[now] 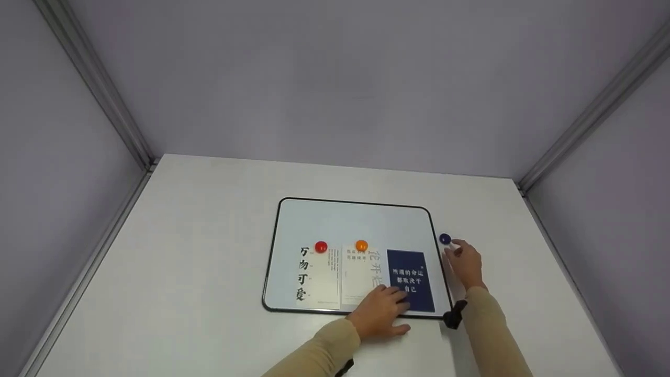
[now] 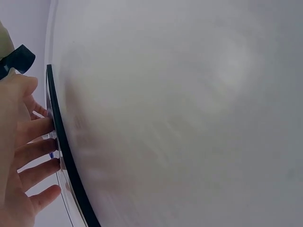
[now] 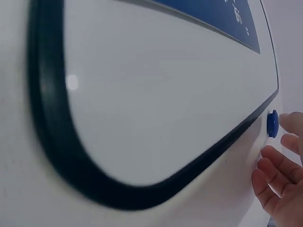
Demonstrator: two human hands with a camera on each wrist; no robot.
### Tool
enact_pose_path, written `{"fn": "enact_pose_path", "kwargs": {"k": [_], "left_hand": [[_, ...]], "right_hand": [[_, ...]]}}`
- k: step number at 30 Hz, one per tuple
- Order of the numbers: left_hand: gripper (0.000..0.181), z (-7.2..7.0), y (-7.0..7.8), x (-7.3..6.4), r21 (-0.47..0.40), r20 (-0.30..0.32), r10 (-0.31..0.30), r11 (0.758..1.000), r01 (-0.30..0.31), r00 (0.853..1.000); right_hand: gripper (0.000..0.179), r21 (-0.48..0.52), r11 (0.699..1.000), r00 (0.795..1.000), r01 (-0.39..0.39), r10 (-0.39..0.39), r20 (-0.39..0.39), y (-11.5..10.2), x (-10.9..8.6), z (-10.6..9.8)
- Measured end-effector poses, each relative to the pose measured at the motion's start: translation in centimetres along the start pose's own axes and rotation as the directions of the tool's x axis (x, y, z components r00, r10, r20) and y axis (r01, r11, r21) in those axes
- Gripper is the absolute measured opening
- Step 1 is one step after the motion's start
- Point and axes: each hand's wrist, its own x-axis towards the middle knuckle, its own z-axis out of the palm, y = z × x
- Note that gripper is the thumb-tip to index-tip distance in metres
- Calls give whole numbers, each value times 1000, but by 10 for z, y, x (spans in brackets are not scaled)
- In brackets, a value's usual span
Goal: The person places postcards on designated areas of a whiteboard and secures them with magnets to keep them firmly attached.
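My left hand (image 1: 378, 312) rests with spread fingers on the lower part of a dark blue card (image 1: 413, 257) with white writing. That card lies at the right side of a black-framed whiteboard (image 1: 356, 222). Just outside the board's right edge sits a round blue magnet (image 1: 445, 239). The fingertips of my right hand (image 1: 467, 266) are close beside it, loosely bent. In the right wrist view a small gap shows between the magnet (image 3: 273, 124) and the nearest fingertip. In the left wrist view the left fingers (image 2: 40, 172) reach over the board's black rim (image 2: 66, 142).
Two pale cards with dark writing lie left of the blue one: a left card (image 1: 320, 283) with a red magnet (image 1: 321, 246) at its top, and a middle card (image 1: 356, 280) topped by an orange magnet (image 1: 361, 245). Grey walls (image 1: 324, 89) surround the white table (image 1: 209, 235).
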Motion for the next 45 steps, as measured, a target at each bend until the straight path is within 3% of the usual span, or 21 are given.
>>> {"fn": "enact_pose_path", "kwargs": {"k": [5, 17, 25, 31, 45], "left_hand": [[48, -2, 0, 2, -2, 1, 0, 1000, 0, 1000], [47, -1, 4, 5, -13, 21, -9, 1000, 10, 1000], [48, -3, 6, 3, -35, 40, -16, 999, 17, 999], [45, -1, 4, 2, -42, 11, 6, 999, -6, 1000], [47, -1, -2, 1, -27, 31, -14, 1000, 15, 999]], "right_hand": [[43, -9, 1000, 1000, -27, 28, 13, 1, 5, 2], [53, -91, 992, 987, -83, 95, 130, 4, 14, -2], [53, -181, 981, 975, -65, 101, 200, 3, 17, -4], [50, -163, 983, 979, -87, 115, 168, 3, 15, 1], [41, -159, 984, 995, -76, 85, 49, -1, 17, 15]]}}
